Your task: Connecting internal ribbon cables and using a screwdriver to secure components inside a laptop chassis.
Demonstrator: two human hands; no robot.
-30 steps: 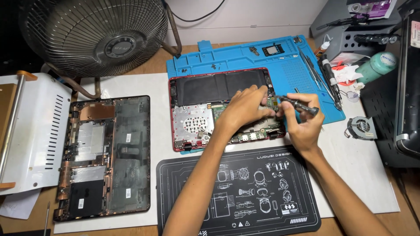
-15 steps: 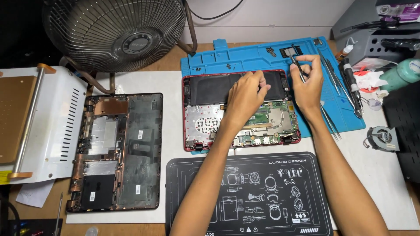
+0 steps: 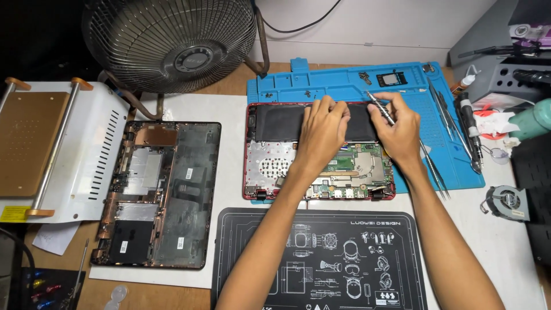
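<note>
Head view: open red laptop base (image 3: pixel 270 172) was laid on the white mat, black battery (image 3: pixel 281 122) seated inside. Left hand (image 3: pixel 323 131) was pressed on battery, fingers curled, nothing gripped. Screwdriver (image 3: pixel 381 107) was pinched by right hand (image 3: pixel 400 129).

- We see an opened red laptop (image 3: pixel 270 172) lying flat on the table, its base cover off, partly over a blue mat.
- Its flat black battery (image 3: pixel 281 122) fills the far strip; a green circuit board (image 3: pixel 361 166) and silver shielding sit nearer us.
- We see a slim metal screwdriver (image 3: pixel 380 108) held tilted over the battery's right end.
</note>
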